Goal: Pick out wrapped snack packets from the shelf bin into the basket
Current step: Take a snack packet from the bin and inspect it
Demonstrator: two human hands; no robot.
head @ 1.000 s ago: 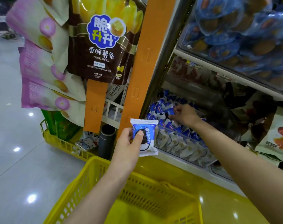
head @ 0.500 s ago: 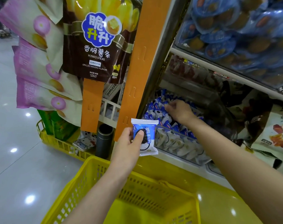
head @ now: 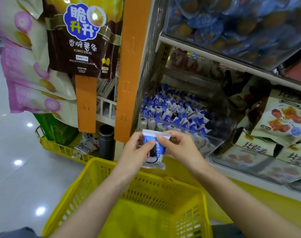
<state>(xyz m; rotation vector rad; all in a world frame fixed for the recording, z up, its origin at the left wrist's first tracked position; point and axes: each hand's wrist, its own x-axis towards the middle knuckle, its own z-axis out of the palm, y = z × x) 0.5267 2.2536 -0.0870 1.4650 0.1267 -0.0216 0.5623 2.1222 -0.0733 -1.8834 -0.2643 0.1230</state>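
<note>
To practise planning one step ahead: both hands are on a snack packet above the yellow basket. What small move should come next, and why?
Probably lower the packet and let go, so it drops into the basket. The left hand and right hand both pinch it just above the basket's far rim, clear of the shelf bin.

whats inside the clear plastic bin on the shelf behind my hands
A heap of small blue-and-white wrapped snack packets fills the clear plastic bin. The left hand, right hand and the packet they hold cover its lower front, so what lies there is unseen.
</note>
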